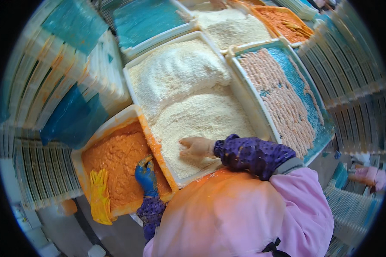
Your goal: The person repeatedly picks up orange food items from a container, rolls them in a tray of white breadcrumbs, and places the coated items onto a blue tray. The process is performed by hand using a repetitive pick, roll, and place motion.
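My left hand (146,176), in a blue rubber glove smeared orange, is over the right part of a white plastic tub (106,123) of thick orange batter (119,160). Its fingers are bent near the tub's wall; whether they hold anything cannot be told. My right hand (197,147) rests on pale crumbs (206,109) in a large white tray (135,86), its fingers partly sunk or hidden. A yellow rubber glove (100,196) hangs over the tub's front left edge. To the right, a tray (255,93) lined with blue film holds rows of crumb-coated strips (276,99).
Stacked white trays (51,64) rise at the left, with blue plastic film (74,119) hanging from them. More stacks (344,64) stand at the right. Beyond are a blue-covered tray (148,19), another crumb tray (233,29) and an orange tub (283,22). A person's hand (218,4) shows at the top.
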A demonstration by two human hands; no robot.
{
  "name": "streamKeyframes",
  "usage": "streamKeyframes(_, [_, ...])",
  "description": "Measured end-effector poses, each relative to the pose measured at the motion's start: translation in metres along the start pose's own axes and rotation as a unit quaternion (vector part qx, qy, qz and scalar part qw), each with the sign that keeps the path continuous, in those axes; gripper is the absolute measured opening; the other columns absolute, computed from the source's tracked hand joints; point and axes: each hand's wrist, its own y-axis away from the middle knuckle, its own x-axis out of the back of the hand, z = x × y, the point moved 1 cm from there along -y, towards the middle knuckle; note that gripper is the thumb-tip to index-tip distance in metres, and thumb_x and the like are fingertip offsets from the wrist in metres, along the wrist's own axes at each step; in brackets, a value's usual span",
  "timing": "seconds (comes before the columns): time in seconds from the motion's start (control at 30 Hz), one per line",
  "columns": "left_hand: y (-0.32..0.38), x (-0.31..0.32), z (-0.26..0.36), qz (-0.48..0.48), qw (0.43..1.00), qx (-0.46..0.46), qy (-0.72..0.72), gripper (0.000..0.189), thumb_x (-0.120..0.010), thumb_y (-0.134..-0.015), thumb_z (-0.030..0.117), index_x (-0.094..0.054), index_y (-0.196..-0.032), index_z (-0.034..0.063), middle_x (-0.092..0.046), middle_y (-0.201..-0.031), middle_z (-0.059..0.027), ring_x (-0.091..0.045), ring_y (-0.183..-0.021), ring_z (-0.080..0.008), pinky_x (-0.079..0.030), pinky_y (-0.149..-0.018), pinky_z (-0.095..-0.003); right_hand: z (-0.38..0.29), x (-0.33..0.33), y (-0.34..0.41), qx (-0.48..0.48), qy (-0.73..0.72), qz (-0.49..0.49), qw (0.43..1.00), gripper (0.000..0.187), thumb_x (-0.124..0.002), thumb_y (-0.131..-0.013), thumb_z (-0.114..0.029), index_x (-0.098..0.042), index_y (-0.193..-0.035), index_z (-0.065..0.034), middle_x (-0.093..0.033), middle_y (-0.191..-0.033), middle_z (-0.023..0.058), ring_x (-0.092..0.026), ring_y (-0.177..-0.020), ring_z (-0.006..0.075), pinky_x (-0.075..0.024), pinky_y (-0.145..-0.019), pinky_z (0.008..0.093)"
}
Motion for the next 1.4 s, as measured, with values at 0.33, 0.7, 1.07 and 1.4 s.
streamKeyframes(0.33, [0.000,0.004,-0.007,-0.037,0.999,-0.004,-0.012,0.018,-0.063,-0.095,-0.001,-0.071,-0.110,-0.0076,-0.072,-0.107,-0.0149,-0.066,-0.097,-0.0235,-0.053,-0.088,-0.0353,-0.025,0.002,0.044,0.006,-0.474,-0.228,0.851,0.037,-0.056,-0.104,-0.044,-0.060,-0.124,-0.0136,-0.053,-0.080,-0.0048,-0.044,-0.058,0.0039,-0.0373,-0.044,0.0220])
streamKeyframes(0.7, [-0.027,0.178,-0.100,0.048,0.979,0.076,-0.184,0.019,-0.061,-0.096,0.012,-0.074,-0.101,-0.0016,-0.072,-0.101,-0.0149,-0.067,-0.086,-0.0245,-0.053,-0.077,-0.0369,0.086,0.212,0.405,0.012,-0.255,0.634,0.730,0.053,-0.062,-0.101,-0.050,-0.063,-0.131,-0.0069,-0.053,-0.074,-0.0070,-0.036,-0.050,0.0025,-0.0292,-0.044,0.0202])
streamKeyframes(1.07, [-0.016,0.225,-0.171,-0.141,0.764,0.068,-0.626,0.017,-0.065,-0.089,0.015,-0.076,-0.094,0.0022,-0.073,-0.092,-0.0206,-0.069,-0.083,-0.0404,-0.054,-0.071,-0.0482,0.239,0.218,0.499,-0.265,-0.029,0.484,0.834,0.067,-0.045,-0.104,-0.059,-0.054,-0.147,-0.0087,-0.055,-0.149,0.0127,-0.053,-0.134,0.0302,-0.0396,-0.111,0.0386])
streamKeyframes(1.4, [-0.016,0.208,-0.128,-0.273,0.728,0.049,-0.627,0.017,-0.067,-0.087,0.015,-0.075,-0.097,0.0034,-0.072,-0.094,-0.0225,-0.069,-0.085,-0.0412,-0.055,-0.073,-0.0489,0.237,0.216,0.473,-0.201,-0.116,0.522,0.821,0.063,-0.042,-0.107,-0.055,-0.058,-0.145,-0.0071,-0.059,-0.144,0.0084,-0.057,-0.124,0.0201,-0.0427,-0.106,0.0328])
